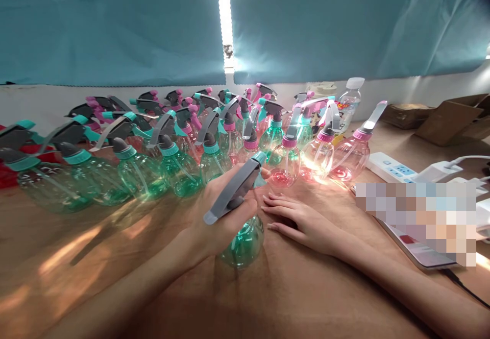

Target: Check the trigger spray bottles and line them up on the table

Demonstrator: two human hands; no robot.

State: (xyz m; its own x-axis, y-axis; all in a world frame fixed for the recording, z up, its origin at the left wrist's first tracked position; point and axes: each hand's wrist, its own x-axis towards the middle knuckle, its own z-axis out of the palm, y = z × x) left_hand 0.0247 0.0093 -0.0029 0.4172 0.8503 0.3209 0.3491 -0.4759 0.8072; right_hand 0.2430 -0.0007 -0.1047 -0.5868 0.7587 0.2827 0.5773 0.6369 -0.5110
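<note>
My left hand [218, 216] is wrapped round the neck of a green spray bottle [245, 244], just under its grey and teal trigger head. The bottle's round clear body shows below my fingers and appears to rest on the brown tabletop [179, 288]. To its right, my right hand [294, 216] lies palm down with fingers stretched out, holding nothing. Behind both hands stand rows of similar bottles, among them a green spray bottle [181, 173] on the left and a pink spray bottle [285, 165] on the right.
On the right are a white power strip [390, 168] with plugged-in chargers and a tablet-like device [413, 247], partly blurred out. A cardboard box [451, 119] and a capped clear bottle [350, 101] stand farther back. Teal cloth [115, 27] covers the wall behind.
</note>
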